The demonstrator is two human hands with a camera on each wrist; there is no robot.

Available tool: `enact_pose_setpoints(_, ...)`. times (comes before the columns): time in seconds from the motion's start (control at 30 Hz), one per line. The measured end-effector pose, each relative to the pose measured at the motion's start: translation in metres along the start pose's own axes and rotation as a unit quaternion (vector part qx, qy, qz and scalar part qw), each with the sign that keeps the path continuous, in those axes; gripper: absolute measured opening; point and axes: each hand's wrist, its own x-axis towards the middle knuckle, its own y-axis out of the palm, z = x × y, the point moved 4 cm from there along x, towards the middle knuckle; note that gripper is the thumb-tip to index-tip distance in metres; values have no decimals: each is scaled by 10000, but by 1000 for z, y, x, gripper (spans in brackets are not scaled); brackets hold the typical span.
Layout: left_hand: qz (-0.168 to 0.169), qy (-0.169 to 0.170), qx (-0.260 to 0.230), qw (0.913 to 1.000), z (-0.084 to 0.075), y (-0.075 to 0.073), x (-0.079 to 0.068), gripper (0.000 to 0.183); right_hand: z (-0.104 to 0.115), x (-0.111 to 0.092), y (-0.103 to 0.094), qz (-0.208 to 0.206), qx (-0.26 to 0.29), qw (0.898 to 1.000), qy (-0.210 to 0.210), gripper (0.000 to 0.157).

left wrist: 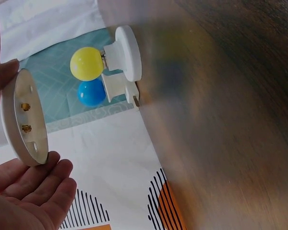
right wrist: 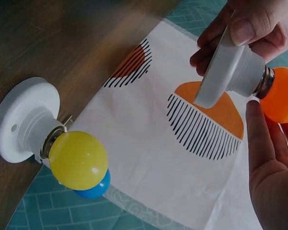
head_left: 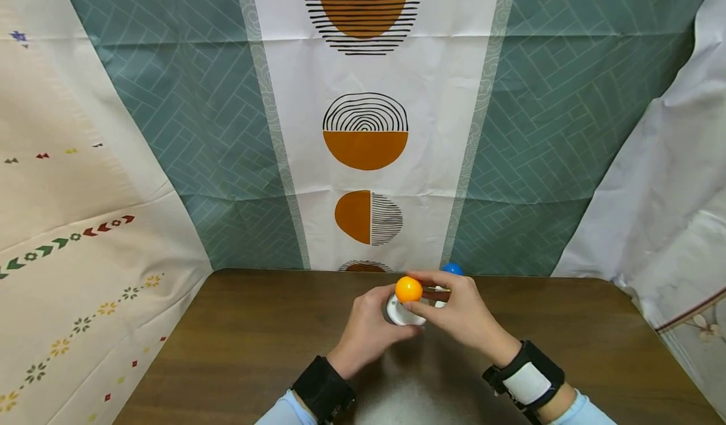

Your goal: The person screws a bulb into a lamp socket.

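Note:
My left hand grips a round white lamp holder by its rim, raised above the table. In the left wrist view the hollow underside of this lamp holder faces the camera, with two brass screws inside. An orange light bulb sits at the mouth of its socket, some metal thread showing in the right wrist view. Thumb and finger of my right hand pinch the bulb from both sides. Beyond the hands, a yellow bulb stands in a second white lamp holder on the table.
A blue bulb in another white holder stands beside the yellow one, near the back edge of the brown wooden table. Behind the table hangs a green and white patterned cloth. Pale cloths hang at both sides.

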Motion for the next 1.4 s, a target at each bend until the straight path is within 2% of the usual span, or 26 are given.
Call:
enact_pose_setpoints(0.2, 59, -77, -2, 10000, -1, -1, 0, 64, 0, 1, 1, 156, -98, 9996, -228, 55)
enact_pose_setpoints(0.33, 64, -68, -24, 10000, -2, -1, 0, 63, 2, 1, 3, 335, 36, 9989, -318, 51)
enact_pose_setpoints(0.43, 28, -24, -30, 10000, -2, 0, 1, 61, 12, 1, 2, 284, 150, 9992, -239, 46)
enact_pose_setpoints(0.6, 21, -17, -6, 10000, -1, 0, 1, 61, 11, 2, 2, 64, 57, 9998, -150, 46)
enact_pose_setpoints(0.67, 51, -44, -35, 10000, 0, 0, 1, 62, 4, 2, 3, 63, 23, 9998, -198, 50)
enact_pose_setpoints(0.77, 71, -84, -70, 9999, 1, 0, 1, 62, 6, 2, 2, 168, 59, 9996, -228, 52)
enact_pose_setpoints(1.0, 57, -101, -9, 9999, 0, -1, 1, 62, 8, 2, 2, 135, 81, 9995, -276, 42)
enact_pose_setpoints(1.17, 25, -48, 45, 10000, -1, -2, 1, 62, 8, 2, 1, -14, -91, 9996, -271, 44)
enact_pose_setpoints(1.4, 39, -101, 40, 9999, -1, -2, 0, 61, 6, 2, 2, 199, -25, 9993, -307, 51)
